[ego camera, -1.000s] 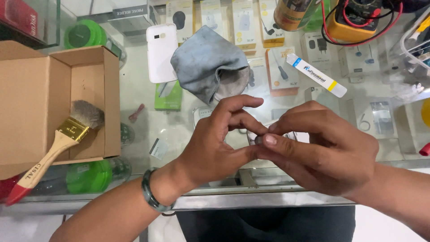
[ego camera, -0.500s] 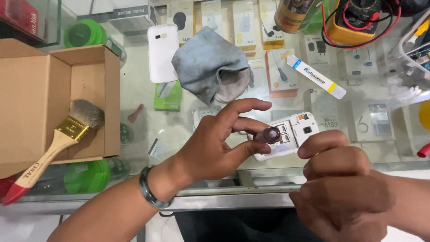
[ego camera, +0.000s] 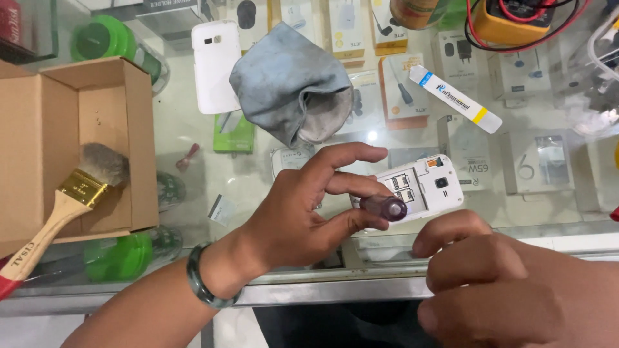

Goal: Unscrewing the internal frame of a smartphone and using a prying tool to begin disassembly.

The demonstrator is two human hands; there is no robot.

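My left hand [ego camera: 296, 216] pinches a short dark maroon tool handle [ego camera: 385, 207] between thumb and fingers, its end facing the camera. Just behind it, a white phone [ego camera: 431, 185] with its back cover off lies on the glass counter [ego camera: 193, 142], card slots and camera exposed. The handle overlaps the phone's near-left corner; I cannot tell whether its tip touches. My right hand [ego camera: 509, 290] hovers at the lower right over the counter's metal front edge, fingers curled, nothing visible in it, apart from the phone.
An open cardboard box [ego camera: 39, 129] at the left holds a wooden-handled paintbrush [ego camera: 64, 200]. A crumpled grey cloth [ego camera: 290, 84], a white phone back cover [ego camera: 216, 64] and a white tube [ego camera: 454, 98] lie further back. A yellow meter [ego camera: 516, 19] with red and black leads sits top right.
My right hand has drawn back from my left hand toward the lower right, uncovering the white phone. My left hand still holds the dark handle in the same spot.
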